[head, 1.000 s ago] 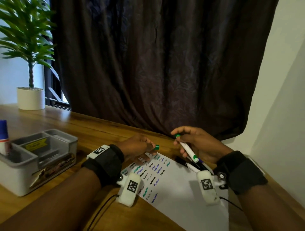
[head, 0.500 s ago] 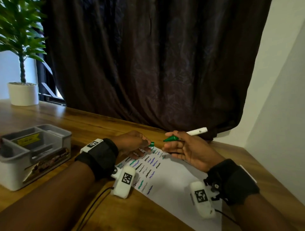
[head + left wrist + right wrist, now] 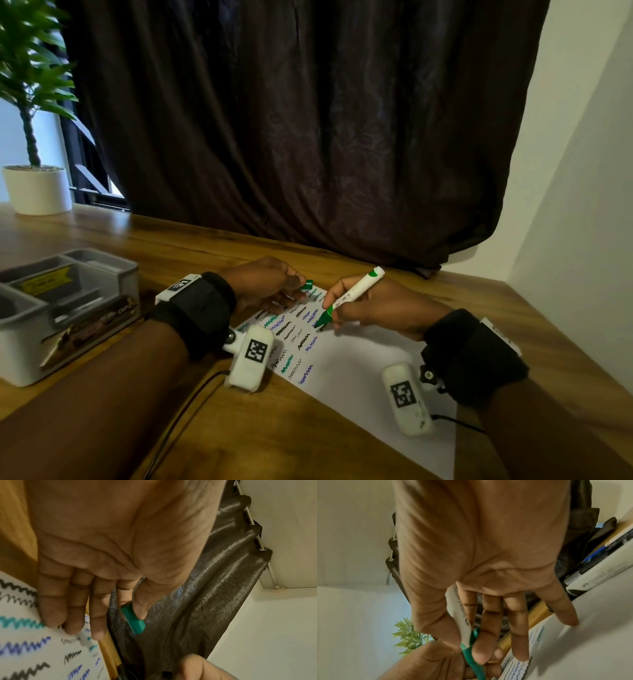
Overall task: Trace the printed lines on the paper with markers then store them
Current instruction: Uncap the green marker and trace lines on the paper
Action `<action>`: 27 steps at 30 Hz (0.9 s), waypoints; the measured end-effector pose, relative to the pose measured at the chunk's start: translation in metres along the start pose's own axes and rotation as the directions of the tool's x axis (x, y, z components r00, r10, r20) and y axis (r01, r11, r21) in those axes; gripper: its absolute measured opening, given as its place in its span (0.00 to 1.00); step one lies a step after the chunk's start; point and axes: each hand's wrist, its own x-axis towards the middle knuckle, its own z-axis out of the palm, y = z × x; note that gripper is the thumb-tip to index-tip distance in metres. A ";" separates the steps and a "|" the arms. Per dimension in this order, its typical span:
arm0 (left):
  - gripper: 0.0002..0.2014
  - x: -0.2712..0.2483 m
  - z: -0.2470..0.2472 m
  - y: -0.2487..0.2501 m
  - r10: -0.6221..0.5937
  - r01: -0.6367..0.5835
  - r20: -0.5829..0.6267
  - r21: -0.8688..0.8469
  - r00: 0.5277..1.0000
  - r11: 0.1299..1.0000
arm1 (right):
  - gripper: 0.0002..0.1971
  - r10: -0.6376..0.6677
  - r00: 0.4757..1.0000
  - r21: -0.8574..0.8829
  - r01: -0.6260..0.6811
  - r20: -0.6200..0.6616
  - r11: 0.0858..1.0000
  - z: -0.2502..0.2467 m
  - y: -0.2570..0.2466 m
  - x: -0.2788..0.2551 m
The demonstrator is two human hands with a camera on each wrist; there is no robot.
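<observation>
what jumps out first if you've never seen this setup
The right hand grips a green marker, tip down on the paper among rows of coloured zigzag lines. Just left of it, the left hand pinches the green cap while its other fingers rest on the sheet. A dark curtain fills the background, with a grey organiser at the table's left.

Showing black, green and blue zigzag lines across a white paper [image 3: 359, 373]. Showing a white barrel and green tip on the marker [image 3: 352, 295], plus a green cap [image 3: 307, 285]. Lying on a brown wood-grain surface [image 3: 212, 246], beside a grey organiser [image 3: 68, 329], beneath a dark brown leaf-patterned curtain [image 3: 308, 120].
</observation>
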 end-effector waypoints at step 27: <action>0.08 -0.005 0.003 0.006 -0.003 0.003 0.008 -0.002 1.000 1.000 | 0.06 -0.002 0.997 -0.040 0.005 0.074 0.999 0.001 0.004 0.001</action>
